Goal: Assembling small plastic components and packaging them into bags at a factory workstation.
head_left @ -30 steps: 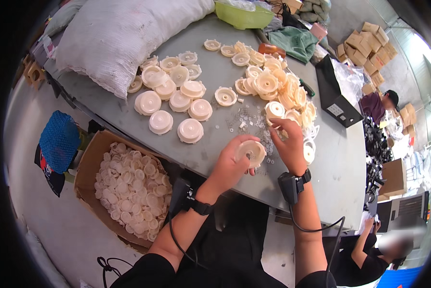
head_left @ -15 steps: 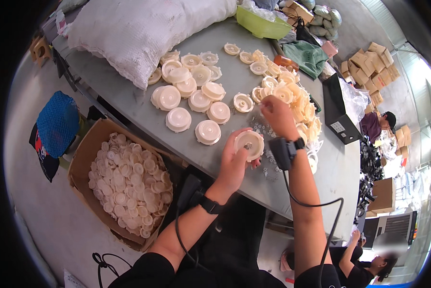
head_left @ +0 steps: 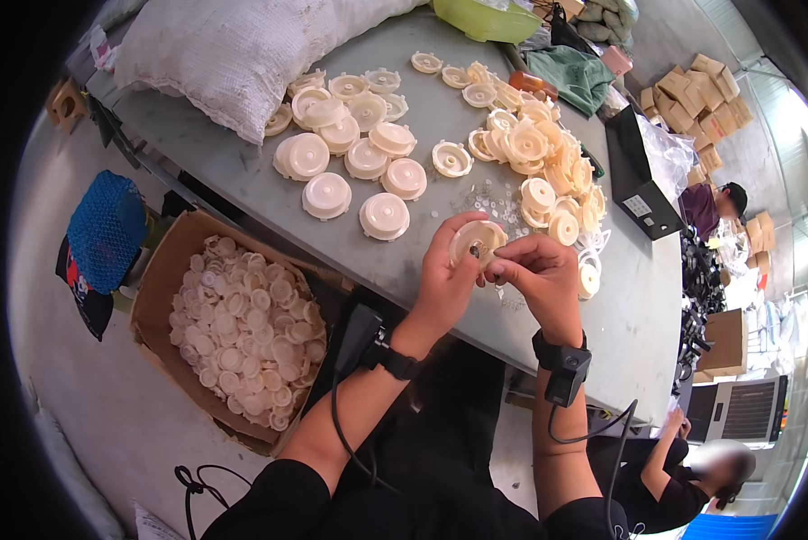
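My left hand [head_left: 446,274] holds a round cream plastic cap [head_left: 478,243] tilted up above the front edge of the grey table [head_left: 458,117]. My right hand [head_left: 534,281] is right beside it, its fingertips pinched against the cap's lower right rim; whether a small part sits between them is hidden. Both wrists carry black bands with cables. Several more cream caps [head_left: 359,153] lie face up on the table behind my hands, and a heap of open-sided caps [head_left: 543,157] lies to the right of them.
A cardboard box [head_left: 156,297] full of finished caps stands on the floor at my left. A big white sack [head_left: 233,45] lies at the table's far left, a green bowl [head_left: 485,18] and green cloth [head_left: 570,76] at the back. Other people sit at the right.
My right hand came back from the heap of caps on the table to the cap held in my left hand. The left hand kept hold of the cap.
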### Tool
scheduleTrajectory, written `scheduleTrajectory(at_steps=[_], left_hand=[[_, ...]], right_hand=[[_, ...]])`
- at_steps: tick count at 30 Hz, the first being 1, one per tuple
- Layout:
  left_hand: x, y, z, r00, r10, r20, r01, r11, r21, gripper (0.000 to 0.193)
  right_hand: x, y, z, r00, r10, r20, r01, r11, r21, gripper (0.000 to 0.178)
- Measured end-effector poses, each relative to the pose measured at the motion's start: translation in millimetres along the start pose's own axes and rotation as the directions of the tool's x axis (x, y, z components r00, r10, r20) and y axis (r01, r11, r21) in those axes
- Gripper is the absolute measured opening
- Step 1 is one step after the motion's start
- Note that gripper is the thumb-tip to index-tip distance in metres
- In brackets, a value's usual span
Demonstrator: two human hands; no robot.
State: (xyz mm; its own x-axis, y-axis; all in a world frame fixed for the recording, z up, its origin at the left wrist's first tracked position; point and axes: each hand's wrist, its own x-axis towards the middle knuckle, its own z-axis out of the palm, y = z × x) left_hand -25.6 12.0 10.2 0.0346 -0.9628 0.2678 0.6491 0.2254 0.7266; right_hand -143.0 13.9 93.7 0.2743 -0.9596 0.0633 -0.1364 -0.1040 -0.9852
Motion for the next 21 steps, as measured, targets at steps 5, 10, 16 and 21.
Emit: scheduleTrajectory(at_steps=[5, 10, 16, 21], left_hand=[[-1, -4, -1, 0.999, 0.042, 0.027, -0.044, 0.997, 0.064, 0.034], [-4, -4, 3, 0.990, 0.125, 0.065, -0.133, 0.981, 0.138, 0.034], [-2, -3, 3, 0.985, 0.120, 0.124, -0.148, 0.959, 0.241, 0.037], [-2, -5, 8, 0.981, 0.128, 0.144, -0.155, 0.969, 0.194, 0.039]], right_hand=[[-3, 3, -3, 1.000, 0.001, 0.002, -0.001, 1.000, -0.007, 0.009], [-5, 4, -5, 0.999, 0.033, -0.003, -0.033, 0.999, -0.026, 0.010], [-4, 15, -8, 0.998, 0.003, -0.060, -0.003, 1.000, 0.002, 0.012], [-6, 30, -7, 0.985, -0.032, -0.171, 0.031, 0.999, -0.012, 0.011]])
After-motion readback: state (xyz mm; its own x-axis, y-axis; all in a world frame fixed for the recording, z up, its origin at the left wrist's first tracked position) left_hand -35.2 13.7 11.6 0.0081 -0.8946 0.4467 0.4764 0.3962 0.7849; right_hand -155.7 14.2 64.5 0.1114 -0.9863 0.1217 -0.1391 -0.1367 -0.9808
